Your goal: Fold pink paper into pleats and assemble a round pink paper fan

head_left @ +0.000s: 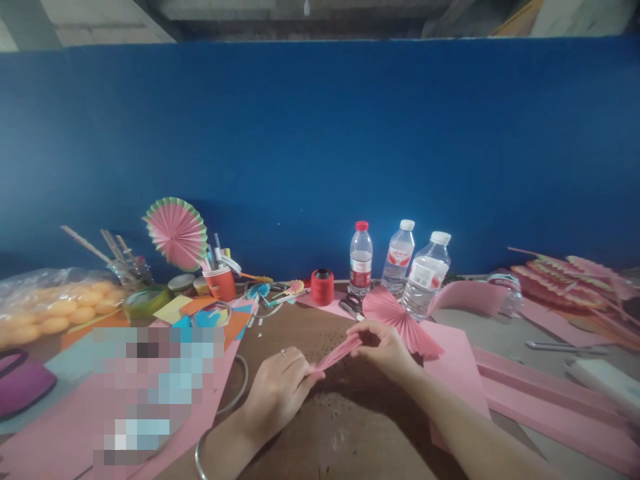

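Note:
A narrow strip of pleated pink paper [340, 353] is stretched between both hands above the brown tabletop. My left hand [283, 387], with a ring and a bangle, pinches its lower left end. The upper right end is between the thumb and fingers of my right hand [383, 348]. Just behind my right hand lies a spread pink pleated fan [400, 320]. Black-handled scissors [353, 305] rest beside that fan, and a red thread spool [323, 287] stands further back.
Three bottles, one red-capped [361, 260], stand at the back. Pink sheets [455, 360] lie right. A paper cup of pens [220, 283], a round fan [177, 233] and a bag of orange balls [60, 307] are left. A blue partition [300, 147] rises behind.

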Tool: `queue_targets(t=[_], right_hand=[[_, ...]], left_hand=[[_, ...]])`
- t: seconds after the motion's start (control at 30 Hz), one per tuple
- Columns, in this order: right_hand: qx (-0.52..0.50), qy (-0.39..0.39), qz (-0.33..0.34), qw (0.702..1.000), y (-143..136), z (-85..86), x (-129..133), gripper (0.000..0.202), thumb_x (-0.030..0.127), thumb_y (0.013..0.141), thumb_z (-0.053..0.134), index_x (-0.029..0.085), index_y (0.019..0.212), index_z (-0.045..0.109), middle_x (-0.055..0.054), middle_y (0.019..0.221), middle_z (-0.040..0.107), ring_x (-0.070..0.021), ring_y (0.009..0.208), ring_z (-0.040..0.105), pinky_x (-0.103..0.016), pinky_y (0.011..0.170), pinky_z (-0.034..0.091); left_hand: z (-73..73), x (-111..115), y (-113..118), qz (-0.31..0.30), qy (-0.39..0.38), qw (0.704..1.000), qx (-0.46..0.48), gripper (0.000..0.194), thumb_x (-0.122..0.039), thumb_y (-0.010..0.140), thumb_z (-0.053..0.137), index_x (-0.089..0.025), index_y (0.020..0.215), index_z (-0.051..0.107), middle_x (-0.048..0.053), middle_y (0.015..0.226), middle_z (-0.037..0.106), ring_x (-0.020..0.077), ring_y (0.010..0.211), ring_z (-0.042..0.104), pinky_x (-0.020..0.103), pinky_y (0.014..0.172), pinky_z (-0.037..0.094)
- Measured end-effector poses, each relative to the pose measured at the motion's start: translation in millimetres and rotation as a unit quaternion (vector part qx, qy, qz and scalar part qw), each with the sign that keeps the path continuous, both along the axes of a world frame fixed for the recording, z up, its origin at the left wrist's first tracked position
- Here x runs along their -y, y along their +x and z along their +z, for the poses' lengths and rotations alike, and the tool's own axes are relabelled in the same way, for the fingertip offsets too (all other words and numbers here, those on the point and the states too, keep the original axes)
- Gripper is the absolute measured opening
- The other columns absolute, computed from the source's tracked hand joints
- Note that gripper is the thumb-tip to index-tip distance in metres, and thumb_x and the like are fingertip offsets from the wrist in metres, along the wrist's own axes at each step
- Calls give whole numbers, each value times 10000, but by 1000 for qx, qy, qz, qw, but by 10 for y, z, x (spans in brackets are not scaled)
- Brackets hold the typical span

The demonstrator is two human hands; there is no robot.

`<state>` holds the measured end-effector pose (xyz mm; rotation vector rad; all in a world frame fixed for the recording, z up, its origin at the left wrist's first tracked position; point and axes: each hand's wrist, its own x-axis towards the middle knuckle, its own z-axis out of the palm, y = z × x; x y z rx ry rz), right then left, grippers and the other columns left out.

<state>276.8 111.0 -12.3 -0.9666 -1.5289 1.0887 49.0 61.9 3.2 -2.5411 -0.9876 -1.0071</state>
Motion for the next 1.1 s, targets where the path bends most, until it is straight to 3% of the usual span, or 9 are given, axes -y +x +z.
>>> queue_targets(t=[0.17, 0.3, 0.37, 0.47, 0.53, 0.73, 0.83, 1.0, 1.1], right_hand=[[-133, -17, 12, 991, -152, -22, 83, 422, 228, 526, 780, 207, 927, 651, -46, 936, 637, -197, 828, 589, -288, 655, 478], [-171, -36, -19, 984, -318, 8, 206, 458, 211, 598, 738, 233, 1034, 598, -60, 1125, 573, -178, 854, 577, -265, 651, 474], [-167, -37, -43, 984, -346, 20, 227, 420, 213, 621, 716, 229, 1023, 597, -56, 1112, 578, -171, 826, 574, -267, 652, 473], [-176, -41, -62, 982, -331, 17, 203, 393, 225, 626, 708, 223, 1002, 594, -52, 1090, 583, -153, 750, 568, -275, 639, 477], [-183, -42, -69, 980, -314, 11, 180, 397, 224, 619, 714, 220, 997, 593, -51, 1087, 582, -136, 703, 554, -276, 633, 478], [-239, -61, -54, 968, -375, 48, 240, 408, 251, 635, 718, 215, 1021, 590, -45, 1029, 608, -141, 713, 559, -273, 642, 472], [-178, -96, -10, 979, -452, 81, 314, 293, 255, 656, 689, 150, 924, 636, -56, 835, 654, -154, 658, 563, -242, 536, 441], [-61, -131, -14, 989, -519, 106, 376, 159, 214, 672, 617, 122, 795, 660, -37, 694, 652, -122, 524, 515, -213, 439, 392], [-60, -113, -28, 991, -518, 112, 375, 134, 205, 670, 605, 132, 770, 656, -30, 674, 645, -132, 537, 527, -222, 456, 410]], left_hand=[[-59, -6, 15, 21, -31, 999, -2, 206, -205, 826, 530, -178, 631, 470, -21, 573, 470, 114, 520, 448, 237, 510, 304], [-53, 37, 84, 48, -186, 980, 47, 118, -257, 820, 525, -179, 732, 513, -5, 666, 528, 131, 596, 508, 240, 575, 372], [-19, 56, 131, 37, -288, 951, 108, 125, -305, 800, 553, -186, 834, 541, 7, 745, 576, 151, 668, 545, 250, 618, 403], [13, 45, 192, 2, -427, 872, 239, 180, -314, 788, 561, -188, 916, 567, 23, 828, 628, 170, 741, 583, 254, 659, 438], [3, 17, 218, -12, -479, 823, 305, 166, -286, 763, 584, -165, 875, 589, 37, 815, 644, 181, 754, 594, 260, 676, 449], [-84, -55, 234, -13, -531, 755, 385, 232, -264, 669, 674, -124, 844, 612, 70, 787, 668, 188, 695, 590, 256, 573, 450], [-123, -79, 236, -11, -529, 731, 432, 284, -264, 629, 711, -111, 844, 606, 83, 775, 674, 191, 684, 597, 264, 574, 454], [-119, -85, 247, -16, -544, 711, 445, 306, -279, 621, 726, -107, 850, 617, 74, 758, 682, 190, 680, 611, 261, 574, 455], [-86, -77, 247, -29, -538, 726, 428, 306, -299, 664, 701, -113, 900, 643, 68, 790, 693, 182, 689, 611, 252, 582, 449]])
